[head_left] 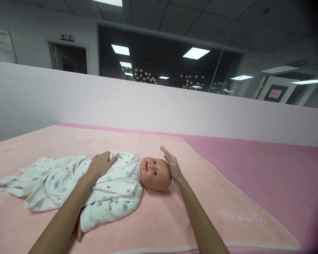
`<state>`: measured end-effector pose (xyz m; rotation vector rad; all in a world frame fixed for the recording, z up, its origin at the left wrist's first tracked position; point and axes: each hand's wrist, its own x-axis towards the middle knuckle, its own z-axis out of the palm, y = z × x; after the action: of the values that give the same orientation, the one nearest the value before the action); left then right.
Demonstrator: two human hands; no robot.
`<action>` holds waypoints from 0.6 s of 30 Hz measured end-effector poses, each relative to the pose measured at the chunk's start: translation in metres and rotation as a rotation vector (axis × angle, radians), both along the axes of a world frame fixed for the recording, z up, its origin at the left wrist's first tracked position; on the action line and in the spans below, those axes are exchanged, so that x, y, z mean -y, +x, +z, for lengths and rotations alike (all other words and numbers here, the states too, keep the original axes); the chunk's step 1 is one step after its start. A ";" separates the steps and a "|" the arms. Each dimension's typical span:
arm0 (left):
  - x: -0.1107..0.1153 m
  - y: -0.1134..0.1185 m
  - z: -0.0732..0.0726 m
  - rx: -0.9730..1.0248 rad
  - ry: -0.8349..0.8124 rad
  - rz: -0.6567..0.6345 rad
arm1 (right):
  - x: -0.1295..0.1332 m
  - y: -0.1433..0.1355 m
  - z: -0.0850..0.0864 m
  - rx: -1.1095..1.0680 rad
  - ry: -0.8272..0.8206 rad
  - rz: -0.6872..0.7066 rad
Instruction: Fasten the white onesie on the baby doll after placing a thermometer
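Note:
A baby doll (156,173) lies on its back on a pink blanket (201,197), its head toward the right and its eyes open. It wears a white patterned outfit (113,192) whose legs spread to the left. My left hand (102,164) rests flat on the front of the outfit, around the doll's middle, fingers extended. Against the top of the doll's head is my right hand (172,164), its fingers stretched out and pointing up and away. One small doll hand (79,233) shows below the sleeve, near my left forearm.
A low pale partition (159,109) runs behind the pink mat (281,176). Beyond it are a dark window (159,60) with heart stickers, a doorway (70,58) at the left and a door with a pink sign (275,94) at the right.

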<state>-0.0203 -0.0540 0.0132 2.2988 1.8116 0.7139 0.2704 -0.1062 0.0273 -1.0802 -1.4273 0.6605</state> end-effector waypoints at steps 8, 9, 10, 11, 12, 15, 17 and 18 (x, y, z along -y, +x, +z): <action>-0.001 0.000 0.000 -0.034 0.014 0.007 | 0.000 0.002 -0.001 -0.079 -0.121 0.065; -0.001 0.000 0.000 -0.039 0.013 0.008 | 0.002 0.001 0.001 -0.047 -0.180 0.145; -0.001 0.000 0.000 -0.042 0.013 0.007 | 0.005 0.000 0.002 -0.018 -0.225 0.203; 0.000 0.000 0.001 -0.042 0.012 0.007 | 0.007 -0.001 0.004 -0.002 -0.243 0.225; 0.000 0.000 0.001 -0.042 0.012 0.007 | 0.008 -0.002 0.004 0.002 -0.232 0.214; 0.001 0.000 0.002 -0.038 0.009 0.006 | 0.004 -0.001 0.002 -0.017 -0.127 0.100; 0.001 0.000 0.002 -0.038 0.005 0.007 | -0.002 0.002 -0.001 -0.035 -0.063 0.033; 0.001 0.000 0.002 -0.038 0.002 0.006 | -0.004 0.004 -0.003 -0.048 -0.037 0.002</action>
<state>-0.0203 -0.0547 0.0150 2.3245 1.8355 0.6772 0.2744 -0.1018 0.0247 -1.0853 -1.3799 0.7126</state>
